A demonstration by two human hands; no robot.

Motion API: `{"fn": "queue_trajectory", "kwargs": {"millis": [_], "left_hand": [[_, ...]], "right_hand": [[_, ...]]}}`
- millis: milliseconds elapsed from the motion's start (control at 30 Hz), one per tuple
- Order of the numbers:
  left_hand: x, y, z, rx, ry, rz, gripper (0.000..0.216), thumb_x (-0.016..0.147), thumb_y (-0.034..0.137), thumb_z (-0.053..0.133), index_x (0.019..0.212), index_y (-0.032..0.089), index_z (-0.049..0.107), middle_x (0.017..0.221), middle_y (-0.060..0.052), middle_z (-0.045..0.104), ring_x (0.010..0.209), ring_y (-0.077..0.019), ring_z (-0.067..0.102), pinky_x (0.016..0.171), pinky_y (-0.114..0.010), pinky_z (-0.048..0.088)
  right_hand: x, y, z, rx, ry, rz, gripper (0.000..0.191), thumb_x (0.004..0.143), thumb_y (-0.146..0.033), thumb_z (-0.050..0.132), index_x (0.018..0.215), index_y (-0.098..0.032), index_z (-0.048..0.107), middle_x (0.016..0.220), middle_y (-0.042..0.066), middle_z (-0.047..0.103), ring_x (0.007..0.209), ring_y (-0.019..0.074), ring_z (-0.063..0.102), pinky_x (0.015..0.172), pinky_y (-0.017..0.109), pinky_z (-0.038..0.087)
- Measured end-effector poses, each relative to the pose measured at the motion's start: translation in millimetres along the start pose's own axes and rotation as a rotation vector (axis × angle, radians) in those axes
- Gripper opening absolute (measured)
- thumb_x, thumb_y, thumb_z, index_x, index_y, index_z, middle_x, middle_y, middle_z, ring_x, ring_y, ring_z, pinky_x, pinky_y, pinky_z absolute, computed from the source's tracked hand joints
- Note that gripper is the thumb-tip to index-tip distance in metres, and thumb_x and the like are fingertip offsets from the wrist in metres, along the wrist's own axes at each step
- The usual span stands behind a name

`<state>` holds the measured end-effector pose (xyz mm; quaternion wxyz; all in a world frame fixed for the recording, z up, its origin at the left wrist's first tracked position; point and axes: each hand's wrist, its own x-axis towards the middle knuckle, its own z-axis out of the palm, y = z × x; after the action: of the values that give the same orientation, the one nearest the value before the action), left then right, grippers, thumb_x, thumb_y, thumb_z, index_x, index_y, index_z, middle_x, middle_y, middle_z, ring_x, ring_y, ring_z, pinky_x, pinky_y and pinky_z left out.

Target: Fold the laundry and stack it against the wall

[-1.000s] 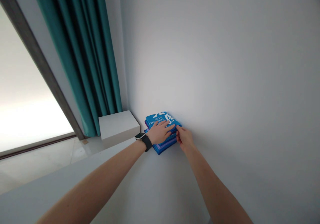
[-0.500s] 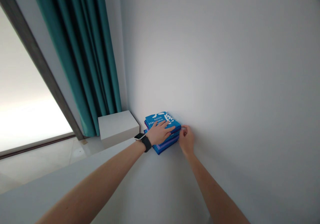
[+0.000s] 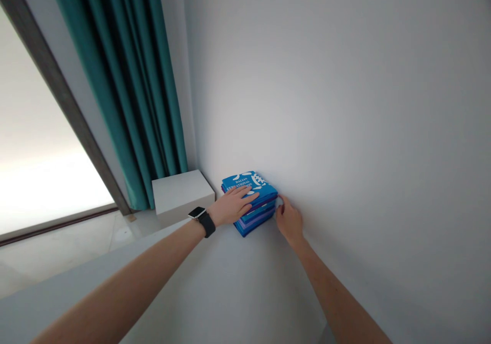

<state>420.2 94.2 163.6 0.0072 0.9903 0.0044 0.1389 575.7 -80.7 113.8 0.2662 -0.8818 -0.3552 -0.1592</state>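
Note:
A neat stack of folded cloth (image 3: 257, 218) in blues and purples sits against the wall on a white surface. White lettering, partly legible as "DALIAN", and a white pattern mark its top blue folded cloth (image 3: 264, 188). My left hand (image 3: 232, 205) lies across the near left part of that top piece, fingers spread and flat, with a black-banded watch (image 3: 203, 220) on the wrist. At the stack's right corner is my right hand (image 3: 288, 218); its index finger reaches the edge, and the thumb stands apart from it. The other right fingers are curled and partly hidden.
A white box-shaped block (image 3: 184, 193) stands left of the stack, near the corner. Behind it hangs a green curtain (image 3: 130, 93) beside a bright, dark-framed window (image 3: 42, 129). The pale wall (image 3: 326, 103) rises directly behind the stack and along my right side.
My left hand has slid left and toward me, uncovering more of the lettering. My right hand has shifted slightly right, its thumb and index finger wider apart. The stack stays put.

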Motion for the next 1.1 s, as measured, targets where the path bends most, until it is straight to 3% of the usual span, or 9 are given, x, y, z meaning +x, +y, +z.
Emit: {"fn": "queue_trajectory", "kwargs": {"millis": [67,167,267,367,533,667,833,967,1100], "left_hand": [[-3.9,0.6,0.5,-0.009,0.010,0.011,0.045,0.101,0.038,0.032,0.144,0.030,0.037,0.152,-0.009,0.037,0.140,-0.0254,0.032,0.114,-0.047,0.026],[-6.7,0.6,-0.7,-0.067,0.009,0.028,0.046,0.101,0.042,0.028,0.145,0.029,0.037,0.153,-0.007,0.036,0.141,-0.0225,0.029,0.116,-0.046,0.022],[-9.8,-10.5,-0.4,-0.162,0.018,-0.050,0.050,0.102,0.041,0.015,0.147,0.027,0.034,0.153,-0.004,0.036,0.141,-0.0179,0.029,0.117,-0.043,0.021],[-17.2,-33.0,5.8,-0.182,0.029,-0.183,0.054,0.102,0.042,0.012,0.147,0.023,0.034,0.153,-0.005,0.035,0.141,-0.0186,0.030,0.117,-0.042,0.022],[-35.1,-50.8,15.2,-0.069,0.025,-0.195,0.054,0.100,0.042,0.025,0.148,0.018,0.032,0.155,-0.012,0.029,0.142,-0.0234,0.027,0.116,-0.042,0.024],[-43.5,-24.5,10.4,-0.029,0.130,-0.116,0.056,0.098,0.044,0.035,0.151,0.026,0.025,0.158,-0.007,0.024,0.144,-0.0242,0.022,0.118,-0.046,0.019],[-39.5,8.7,15.1,-0.077,0.224,-0.178,0.066,0.094,0.051,0.044,0.151,0.024,0.023,0.158,-0.009,0.023,0.145,-0.0266,0.019,0.117,-0.045,0.023],[-32.6,13.2,24.7,-0.109,0.260,-0.218,0.060,0.095,0.044,0.045,0.149,0.026,0.026,0.156,-0.010,0.026,0.144,-0.0267,0.022,0.115,-0.047,0.027],[-31.3,10.7,27.4,-0.112,0.273,-0.217,0.054,0.097,0.039,0.043,0.148,0.028,0.029,0.155,-0.009,0.028,0.143,-0.0270,0.022,0.114,-0.047,0.029]], "right_hand": [[2.7,-1.0,0.3,0.072,0.084,-0.080,0.041,0.092,-0.019,0.033,0.126,-0.017,0.055,0.091,0.009,0.069,0.083,0.0219,0.063,0.079,0.032,0.047],[9.9,-10.5,-3.9,0.095,0.134,-0.352,0.046,0.089,-0.013,0.031,0.129,-0.015,0.053,0.116,0.013,0.062,0.109,0.0237,0.056,0.095,0.038,0.043],[18.3,-17.9,-4.9,-0.014,0.039,-0.583,0.058,0.084,-0.006,0.033,0.140,-0.017,0.043,0.140,0.011,0.048,0.131,0.0227,0.040,0.109,0.042,0.033],[24.8,-11.5,3.1,-0.104,-0.044,-0.665,0.064,0.084,-0.002,0.031,0.146,-0.017,0.034,0.149,0.009,0.040,0.139,0.0216,0.031,0.114,0.046,0.027],[30.0,4.4,14.8,-0.144,-0.010,-0.641,0.067,0.084,-0.002,0.028,0.150,-0.016,0.026,0.147,0.011,0.042,0.137,0.0224,0.034,0.110,0.044,0.034],[32.1,-7.7,1.1,-0.252,0.019,-0.664,0.053,0.089,-0.006,0.032,0.141,-0.012,0.040,0.141,0.015,0.047,0.129,0.0262,0.040,0.105,0.042,0.035],[41.0,-28.3,-23.4,-0.403,-0.034,-0.771,0.032,0.093,-0.014,0.040,0.120,-0.017,0.056,0.117,0.014,0.060,0.105,0.0271,0.050,0.088,0.039,0.035],[50.0,-32.0,-28.2,-0.470,-0.055,-0.890,0.020,0.094,-0.017,0.042,0.103,-0.019,0.059,0.104,0.011,0.060,0.096,0.0254,0.049,0.083,0.037,0.032],[55.3,-29.7,-22.8,-0.507,-0.040,-0.883,0.018,0.093,-0.013,0.042,0.101,-0.018,0.058,0.101,0.010,0.061,0.093,0.0251,0.048,0.081,0.037,0.029]]}}
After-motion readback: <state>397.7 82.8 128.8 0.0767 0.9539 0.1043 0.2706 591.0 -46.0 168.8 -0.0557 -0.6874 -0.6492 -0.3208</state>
